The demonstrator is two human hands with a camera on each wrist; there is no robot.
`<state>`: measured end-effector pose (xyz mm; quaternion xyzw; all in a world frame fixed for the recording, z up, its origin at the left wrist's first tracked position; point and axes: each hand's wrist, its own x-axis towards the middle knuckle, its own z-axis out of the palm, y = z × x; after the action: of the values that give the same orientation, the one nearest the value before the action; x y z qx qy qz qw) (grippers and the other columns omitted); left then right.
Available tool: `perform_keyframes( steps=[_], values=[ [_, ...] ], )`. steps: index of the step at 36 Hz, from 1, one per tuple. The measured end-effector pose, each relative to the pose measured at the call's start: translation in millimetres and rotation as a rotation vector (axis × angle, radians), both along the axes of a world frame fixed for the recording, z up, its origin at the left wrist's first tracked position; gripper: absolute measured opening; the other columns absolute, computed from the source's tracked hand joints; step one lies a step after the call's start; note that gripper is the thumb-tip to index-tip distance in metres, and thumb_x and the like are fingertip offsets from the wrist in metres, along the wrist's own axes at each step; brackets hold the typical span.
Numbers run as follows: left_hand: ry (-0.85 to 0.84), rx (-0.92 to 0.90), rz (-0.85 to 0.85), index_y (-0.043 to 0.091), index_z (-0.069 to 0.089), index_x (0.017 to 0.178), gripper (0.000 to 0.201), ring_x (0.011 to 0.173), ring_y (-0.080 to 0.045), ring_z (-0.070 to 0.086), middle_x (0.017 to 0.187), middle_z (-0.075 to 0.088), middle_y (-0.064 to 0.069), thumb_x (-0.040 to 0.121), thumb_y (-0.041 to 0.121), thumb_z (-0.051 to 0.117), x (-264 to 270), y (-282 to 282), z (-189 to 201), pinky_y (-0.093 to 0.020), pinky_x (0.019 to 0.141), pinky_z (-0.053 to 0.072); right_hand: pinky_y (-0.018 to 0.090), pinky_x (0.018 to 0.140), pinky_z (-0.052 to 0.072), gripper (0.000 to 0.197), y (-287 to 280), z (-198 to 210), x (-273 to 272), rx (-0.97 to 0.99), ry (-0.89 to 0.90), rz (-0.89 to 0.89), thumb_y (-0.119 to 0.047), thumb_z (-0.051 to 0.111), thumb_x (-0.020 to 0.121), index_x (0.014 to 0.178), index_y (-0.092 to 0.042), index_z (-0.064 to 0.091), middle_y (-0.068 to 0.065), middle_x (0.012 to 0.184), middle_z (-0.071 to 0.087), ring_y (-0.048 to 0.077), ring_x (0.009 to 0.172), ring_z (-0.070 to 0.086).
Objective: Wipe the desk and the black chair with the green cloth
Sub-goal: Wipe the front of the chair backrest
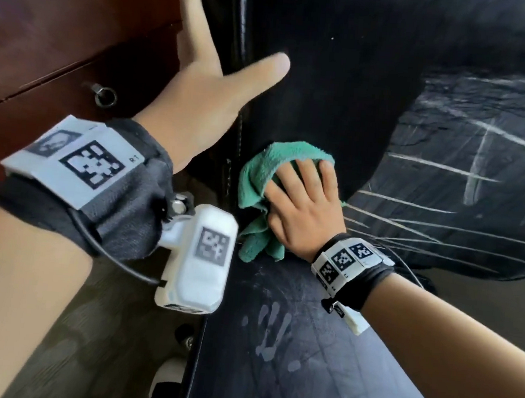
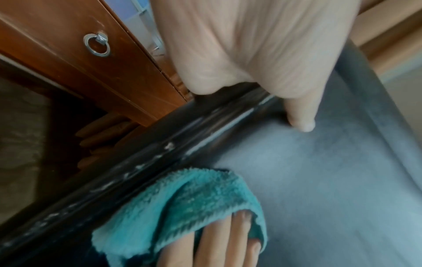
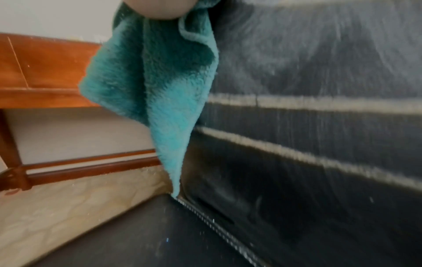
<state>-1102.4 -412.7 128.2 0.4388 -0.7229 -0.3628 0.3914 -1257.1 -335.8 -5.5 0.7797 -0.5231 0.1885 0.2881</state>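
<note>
My right hand lies flat, fingers straight and close together, pressing the green cloth against the lower backrest of the black chair. A fold of the cloth laps over my fingertips. My left hand braces the backrest's piped edge, with the thumb spread across the front and the fingers straight along the side.

The cloth sits just beside that piped edge. Near it on the far side is the desk, with a ring pull on a drawer. To the right, the backrest runs broad and bare.

The cloth's long axis runs up and down the backrest. Only the right wrist view shows its loose tail hanging to a point, the tip close to the stitched seam where back meets seat. Only the head view shows a dusty handprint on the seat and pale scratch lines on the chair at right.
</note>
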Motion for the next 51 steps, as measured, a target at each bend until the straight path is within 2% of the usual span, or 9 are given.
perform_keyframes(
  steps=[4, 11, 16, 26, 28, 35, 41, 47, 51],
  values=[
    [-0.024, -0.154, 0.043, 0.004, -0.01, 0.149, 0.102, 0.128, 0.003, -0.002, 0.155, -0.005, -0.012, 0.087, 0.036, 0.064, -1.3, 0.9, -17.5, 0.011, 0.087, -0.002, 0.046, 0.105, 0.017, 0.037, 6.5, -18.6, 0.5, 0.053, 0.027, 0.009, -0.027, 0.048, 0.083, 0.119, -0.018, 0.044, 0.004, 0.127, 0.037, 0.03, 0.112, 0.038],
    [-0.157, -0.284, 0.087, 0.007, 0.001, 0.151, 0.098, 0.145, -0.03, -0.007, 0.155, -0.008, -0.025, 0.084, 0.035, 0.066, -6.6, 17.7, -24.0, -0.001, 0.103, -0.007, 0.042, 0.107, 0.016, 0.048, 16.2, -48.5, -4.2, 0.139, 0.12, 0.056, -0.022, 0.055, 0.082, 0.128, -0.022, 0.041, -0.001, 0.13, 0.037, 0.026, 0.113, 0.039],
    [-0.37, -0.478, 0.064, 0.011, 0.014, 0.151, 0.091, 0.144, -0.043, -0.001, 0.153, -0.001, -0.031, 0.082, 0.037, 0.068, -12.0, 27.4, -15.8, -0.048, 0.118, 0.007, 0.041, 0.111, 0.01, 0.066, 25.5, -64.9, -11.4, 0.229, 0.233, 0.081, -0.015, 0.056, 0.078, 0.139, -0.021, 0.032, -0.003, 0.137, 0.032, 0.025, 0.121, 0.035],
    [-0.496, -0.464, 0.065, 0.013, 0.008, 0.152, 0.088, 0.143, -0.045, -0.005, 0.151, -0.007, -0.036, 0.087, 0.043, 0.06, -20.4, 24.6, -20.9, -0.057, 0.116, 0.005, 0.035, 0.115, 0.004, 0.049, 38.9, -73.7, -40.0, 0.494, 0.402, 0.096, -0.003, 0.027, 0.089, 0.134, -0.01, 0.045, -0.003, 0.132, 0.059, 0.02, 0.122, 0.037],
    [-0.495, -0.455, 0.064, 0.012, 0.008, 0.152, 0.087, 0.142, -0.046, -0.005, 0.15, -0.007, -0.037, 0.088, 0.042, 0.06, -20.6, 24.1, -22.3, -0.057, 0.115, 0.004, 0.034, 0.115, 0.006, 0.061, 39.2, -74.2, -47.2, 0.553, 0.448, 0.071, 0.0, 0.005, 0.093, 0.131, -0.008, 0.052, -0.002, 0.129, 0.061, 0.018, 0.122, 0.039],
    [-0.502, -0.422, 0.048, 0.011, 0.007, 0.152, 0.085, 0.141, -0.048, -0.008, 0.149, -0.009, -0.037, 0.09, 0.042, 0.056, -21.6, 21.1, -25.0, -0.056, 0.114, -0.001, 0.033, 0.115, 0.008, 0.071, 42.3, -71.4, -67.7, 0.628, 0.507, 0.095, 0.0, -0.007, 0.094, 0.13, -0.009, 0.054, -0.003, 0.13, 0.06, 0.014, 0.121, 0.054],
    [-0.513, -0.413, 0.035, 0.011, 0.004, 0.152, 0.085, 0.14, -0.049, -0.009, 0.149, -0.01, -0.037, 0.091, 0.042, 0.054, -23.8, 19.6, -25.1, -0.056, 0.112, -0.004, 0.032, 0.116, 0.005, 0.06, 42.5, -63.9, -66.6, 0.742, 0.53, 0.061, 0.0, -0.005, 0.093, 0.131, -0.008, 0.042, -0.003, 0.131, 0.059, 0.013, 0.119, 0.057],
    [-0.523, -0.415, 0.025, 0.009, 0.002, 0.152, 0.084, 0.14, -0.05, -0.011, 0.148, -0.012, -0.039, 0.092, 0.041, 0.053, -25.7, 20.0, -26.8, -0.058, 0.112, -0.004, 0.033, 0.116, 0.009, 0.057, 37.4, -62.1, -46.2, 0.784, 0.698, 0.005, -0.027, 0.045, 0.076, 0.132, -0.021, 0.038, -0.014, 0.135, 0.053, 0.004, 0.126, 0.049],
    [-0.515, -0.398, 0.023, 0.009, 0.004, 0.152, 0.083, 0.14, -0.05, -0.011, 0.147, -0.012, -0.039, 0.092, 0.039, 0.053, -27.0, 21.0, -27.4, -0.057, 0.112, -0.005, 0.028, 0.114, 0.014, 0.056, 30.7, -70.9, -30.1, 0.722, 0.804, 0.027, -0.031, 0.045, 0.077, 0.132, -0.028, 0.035, -0.021, 0.136, 0.049, -0.001, 0.128, 0.045]
  ],
)
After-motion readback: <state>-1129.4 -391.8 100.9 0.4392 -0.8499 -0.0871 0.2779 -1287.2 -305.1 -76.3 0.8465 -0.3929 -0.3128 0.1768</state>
